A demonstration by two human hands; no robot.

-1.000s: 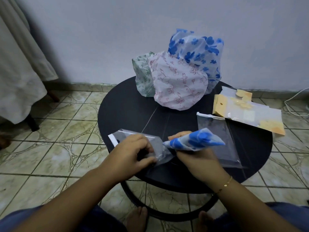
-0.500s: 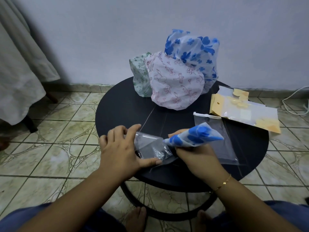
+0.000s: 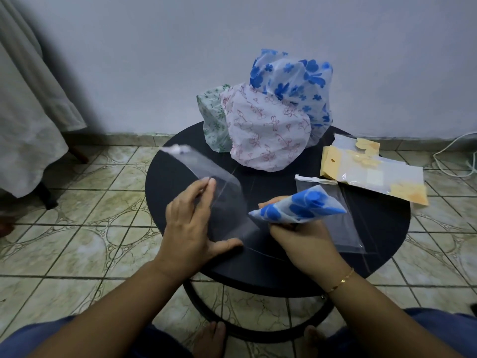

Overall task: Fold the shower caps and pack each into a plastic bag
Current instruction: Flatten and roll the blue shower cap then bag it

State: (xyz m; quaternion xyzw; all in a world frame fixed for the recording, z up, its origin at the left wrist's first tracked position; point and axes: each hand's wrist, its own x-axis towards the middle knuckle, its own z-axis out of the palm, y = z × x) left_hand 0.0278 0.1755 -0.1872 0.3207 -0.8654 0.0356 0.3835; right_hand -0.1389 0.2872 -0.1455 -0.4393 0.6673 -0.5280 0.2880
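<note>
My right hand (image 3: 302, 239) grips a folded blue-flowered shower cap (image 3: 299, 208), a narrow wedge pointing right, just above the round black table (image 3: 180, 166). My left hand (image 3: 192, 220) holds a clear plastic bag (image 3: 219, 192) between fingers and thumb; the bag stands up off the table, its top edge blurred and tilted to the far left. The cap's near tip touches the bag's lower right edge. Three unfolded caps stand at the table's back: blue-flowered (image 3: 294, 83), pink-patterned (image 3: 265, 127) and green-patterned (image 3: 214, 117).
A second clear bag (image 3: 346, 228) lies flat on the table under the folded cap. A yellow-printed packet (image 3: 371, 171) lies at the right edge. White cloth (image 3: 28, 109) hangs at left, a white cable (image 3: 456, 151) runs along the tiled floor at right.
My left hand has lifted the clear bag from a crumpled heap on the table and spread it upright, its top swinging up and to the left. My right hand keeps the folded cap in place.
</note>
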